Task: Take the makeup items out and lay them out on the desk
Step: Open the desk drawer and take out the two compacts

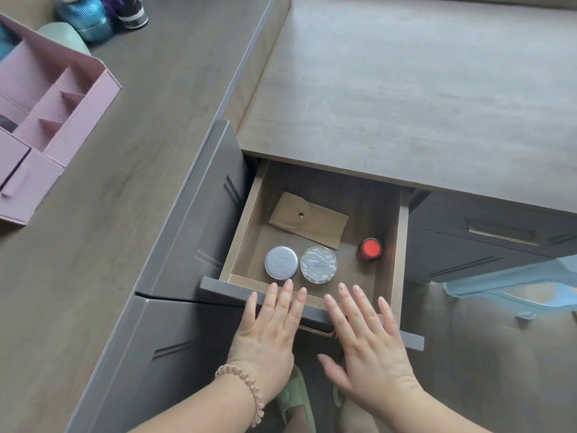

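An open drawer (242, 228) under the desk holds a silver round compact (281, 262), a clear-lidded round compact (318, 264) beside it, a small red-topped jar (370, 248) at the right and a tan snap pouch (307, 218) at the back. My left hand (271, 328) and my right hand (363, 335) hover flat, fingers spread, over the drawer's grey front panel (224, 288). Both hold nothing. My left fingertips are just short of the silver compact.
The desk top (406, 89) stretches above the drawer. On the left counter (140, 126) stands a pink compartment organiser (46, 114), with a blue ribbed jar (86, 17) and a dark bottle (132, 10) behind it. A light blue chair (515, 292) stands at the right.
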Tool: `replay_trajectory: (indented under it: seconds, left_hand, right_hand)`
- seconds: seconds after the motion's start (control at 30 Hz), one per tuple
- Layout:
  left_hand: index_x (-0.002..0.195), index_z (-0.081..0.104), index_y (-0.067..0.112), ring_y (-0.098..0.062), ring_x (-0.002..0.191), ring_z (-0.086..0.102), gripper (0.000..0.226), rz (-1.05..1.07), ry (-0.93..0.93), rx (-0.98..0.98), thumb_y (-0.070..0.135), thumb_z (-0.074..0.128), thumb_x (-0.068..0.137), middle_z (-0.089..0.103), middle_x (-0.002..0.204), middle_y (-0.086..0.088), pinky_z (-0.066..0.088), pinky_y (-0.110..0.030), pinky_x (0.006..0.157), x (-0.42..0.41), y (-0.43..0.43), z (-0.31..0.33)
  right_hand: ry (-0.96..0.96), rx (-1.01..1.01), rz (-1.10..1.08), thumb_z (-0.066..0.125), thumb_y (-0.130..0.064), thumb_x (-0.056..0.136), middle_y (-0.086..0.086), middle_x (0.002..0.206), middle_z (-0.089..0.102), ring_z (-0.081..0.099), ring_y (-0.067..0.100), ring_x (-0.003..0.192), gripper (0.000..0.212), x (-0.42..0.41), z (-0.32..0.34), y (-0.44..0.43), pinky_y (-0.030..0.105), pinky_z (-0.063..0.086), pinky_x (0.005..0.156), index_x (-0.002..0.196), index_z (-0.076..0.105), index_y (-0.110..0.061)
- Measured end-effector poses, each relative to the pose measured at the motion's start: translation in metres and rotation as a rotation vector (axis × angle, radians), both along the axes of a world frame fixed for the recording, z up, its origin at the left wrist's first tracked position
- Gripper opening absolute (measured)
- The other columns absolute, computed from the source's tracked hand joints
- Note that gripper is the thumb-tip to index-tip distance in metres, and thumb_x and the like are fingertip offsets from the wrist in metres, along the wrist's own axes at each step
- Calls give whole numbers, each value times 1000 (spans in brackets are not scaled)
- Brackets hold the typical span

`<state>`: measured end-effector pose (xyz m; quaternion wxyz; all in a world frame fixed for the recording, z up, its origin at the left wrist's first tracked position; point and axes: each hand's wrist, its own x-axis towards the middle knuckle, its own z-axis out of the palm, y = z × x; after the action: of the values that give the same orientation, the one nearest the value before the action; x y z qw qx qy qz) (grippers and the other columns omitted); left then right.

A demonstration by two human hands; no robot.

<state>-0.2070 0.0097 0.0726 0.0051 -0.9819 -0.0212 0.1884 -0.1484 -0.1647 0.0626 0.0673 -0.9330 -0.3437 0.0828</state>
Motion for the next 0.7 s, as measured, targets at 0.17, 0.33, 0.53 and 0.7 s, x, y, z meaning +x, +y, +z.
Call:
replay_trajectory:
  seconds: [0.17, 0.33, 0.53, 0.7]
  left_hand:
    - [146, 19, 11, -26, 131, 45, 95, 24, -22, -41, 58, 56, 73, 42, 147, -10, 12, -51, 110, 1, -2, 15]
    - [146, 20, 15, -21, 138, 35, 76, 47, -202, 35, 58, 30, 85, 33, 152, -7, 15, -48, 108, 68, 16, 36]
    - [149, -7, 19, -20, 147, 1, 74, -73, -29, 139, 46, 34, 94, -2, 160, -4, 3, -47, 115, 142, 39, -12]
    - [148, -8, 18, -22, 146, 6, 99, 55, 114, 93, 53, 57, 82, 4, 159, -6, 9, -47, 115, 140, 42, -57]
  right_hand:
    - [-61, 10, -11, 44, -54, 82, 8, 149, 38, 34, 28, 138, 70, 52, 12, 11, 50, 20, 110, 142, 39, -18]
    - [-70, -64, 109, 57, -45, 82, 9, 149, 38, 34, 29, 138, 68, 94, 2, 26, 51, 15, 111, 141, 38, -20]
    - [-6, -165, 162, 53, -44, 87, 7, 159, 13, 8, 29, 146, 73, 115, -23, 53, 50, -6, 113, 148, 19, -25]
    - [107, -150, 137, 48, -45, 89, 6, 160, 2, -2, 27, 146, 75, 116, -57, 58, 49, -6, 114, 149, 8, -27]
